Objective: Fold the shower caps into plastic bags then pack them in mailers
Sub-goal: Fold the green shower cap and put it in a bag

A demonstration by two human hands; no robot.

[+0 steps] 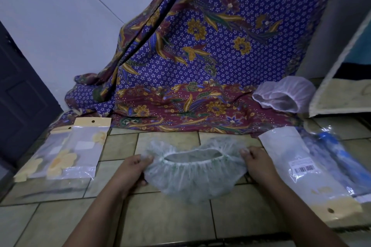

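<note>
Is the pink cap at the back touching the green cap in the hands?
Apart. The head view shows floor tiles and patterned cloth between the pink cap and the green cap, which the left hand and right hand hold.

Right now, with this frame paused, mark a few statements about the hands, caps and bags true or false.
1. The left hand and right hand each grip an end of the green-speckled shower cap. True.
2. The pink shower cap lies inside a plastic bag. False: it lies loose at the batik cloth's edge.
3. The flower-printed plastic bags lie on the person's left. True.
4. The barcode-labelled bag lies on the left. False: it lies on the right.
</note>
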